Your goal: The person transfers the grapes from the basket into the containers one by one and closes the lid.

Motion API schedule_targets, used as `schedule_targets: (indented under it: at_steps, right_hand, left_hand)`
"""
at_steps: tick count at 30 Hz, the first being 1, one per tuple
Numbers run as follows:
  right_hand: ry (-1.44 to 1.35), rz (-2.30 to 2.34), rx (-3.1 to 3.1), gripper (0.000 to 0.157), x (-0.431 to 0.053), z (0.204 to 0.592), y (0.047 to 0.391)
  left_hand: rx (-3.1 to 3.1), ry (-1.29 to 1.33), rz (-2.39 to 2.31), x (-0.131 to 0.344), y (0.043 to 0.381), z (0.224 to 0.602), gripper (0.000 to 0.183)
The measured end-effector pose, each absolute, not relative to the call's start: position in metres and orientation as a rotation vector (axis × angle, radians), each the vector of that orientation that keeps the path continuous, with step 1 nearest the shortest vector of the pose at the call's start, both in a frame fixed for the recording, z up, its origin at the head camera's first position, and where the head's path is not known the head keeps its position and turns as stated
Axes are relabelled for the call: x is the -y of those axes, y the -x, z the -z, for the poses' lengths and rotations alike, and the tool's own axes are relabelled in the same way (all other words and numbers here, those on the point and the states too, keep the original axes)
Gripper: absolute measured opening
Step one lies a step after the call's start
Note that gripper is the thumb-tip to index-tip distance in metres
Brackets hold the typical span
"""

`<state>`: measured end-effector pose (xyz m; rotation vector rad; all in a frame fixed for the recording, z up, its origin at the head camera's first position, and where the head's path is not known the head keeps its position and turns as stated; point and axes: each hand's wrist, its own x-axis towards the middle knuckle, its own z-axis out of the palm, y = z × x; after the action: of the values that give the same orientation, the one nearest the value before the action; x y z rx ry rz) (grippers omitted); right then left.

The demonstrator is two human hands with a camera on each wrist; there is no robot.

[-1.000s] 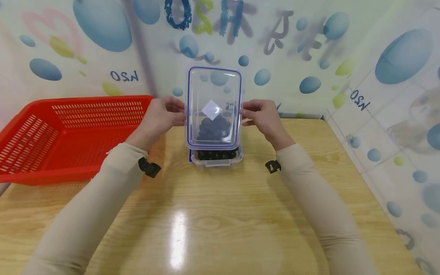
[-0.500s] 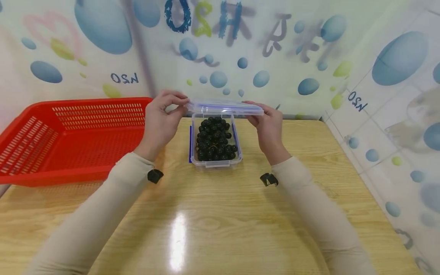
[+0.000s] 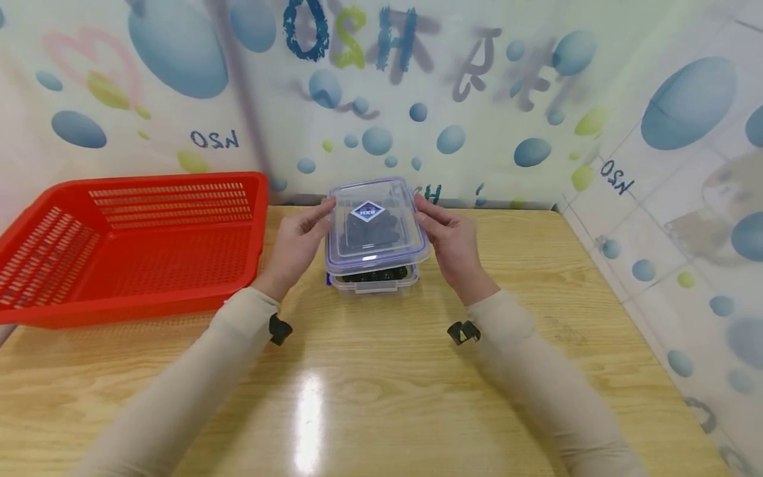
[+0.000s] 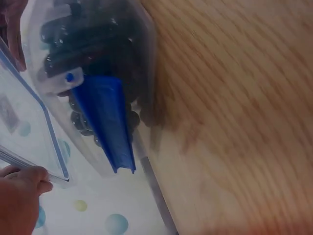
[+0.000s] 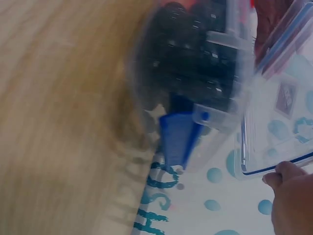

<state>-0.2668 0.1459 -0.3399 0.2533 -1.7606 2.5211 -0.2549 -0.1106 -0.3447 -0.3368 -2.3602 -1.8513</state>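
A clear lid (image 3: 377, 228) with a blue seal and a diamond label hangs tilted just above a clear plastic container (image 3: 377, 286). My left hand (image 3: 298, 245) pinches the lid's left edge, and my right hand (image 3: 451, 242) pinches its right edge. Dark grapes (image 3: 381, 273) fill the container and show through the lid and below its near edge. On the container's side, a blue clip (image 4: 105, 120) hangs unfastened in the left wrist view. Another blue clip (image 5: 178, 137) hangs on the opposite side in the right wrist view.
A red plastic basket (image 3: 161, 301) with slotted walls stands to the left on the wooden table (image 3: 381, 391). Behind the table rises a wall covering (image 3: 489, 139) printed with blue ovals and letters.
The lid has swung from upright, through nearly level over the back of the container, to lying tilted low above it. Both hands have come down with it, still holding its edges.
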Motion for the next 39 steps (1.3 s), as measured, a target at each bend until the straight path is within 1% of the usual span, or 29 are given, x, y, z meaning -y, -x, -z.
schedule_targets:
  at_steps: [5,13,25,29,33,36,39]
  right_hand:
    - [-0.235,-2.367,2.046,0.036,-0.145,0.354,0.272]
    - [-0.145,-2.281,2.286,0.037,-0.146,0.370,0.282]
    - [-0.118,-2.117,2.438,0.041,-0.145,0.373,0.285]
    - [-0.159,-2.073,2.497,0.042,-0.147,0.376,0.286]
    - [-0.151,-2.017,2.607,0.050,-0.150,0.377,0.287]
    - [-0.074,-2.055,2.687,0.058,-0.152,0.375,0.289]
    - [0.017,-2.135,2.724,0.062,-0.154,0.373,0.292]
  left_hand:
    - [2.507,0.323,1.719,0.109,0.269,0.356,0.049]
    - [2.657,0.309,1.569,0.104,0.274,0.365,0.051]
    - [2.753,0.289,1.370,0.095,0.277,0.364,0.053]
    - [2.761,0.272,1.328,0.092,0.278,0.366,0.054]
    - [2.803,0.143,1.389,0.091,0.278,0.364,0.060]
    - [2.823,-0.040,1.545,0.092,0.278,0.363,0.067]
    - [2.812,-0.194,1.680,0.092,0.277,0.363,0.072]
